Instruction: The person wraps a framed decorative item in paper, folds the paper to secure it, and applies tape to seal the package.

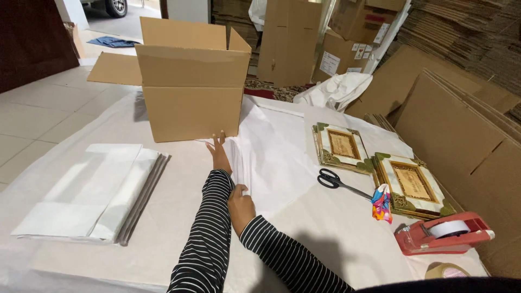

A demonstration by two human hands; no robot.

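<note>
Two striped-sleeved arms reach forward over the worktop (336,228). The left hand (220,154) lies flat, fingers (218,142) stretched out and released on the white wrapping paper (271,157), their tips just short of the open cardboard box (190,92). Behind it, the right hand (240,206) is clenched, pinching a fold of the same paper. Scissors (332,180) lie well right of both.

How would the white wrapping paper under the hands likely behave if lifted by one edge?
The white paper would probably flop and drape, since it already lies creased and folded near the left hand. It looks thin, so likely light and easy to tear or crumple.
</note>
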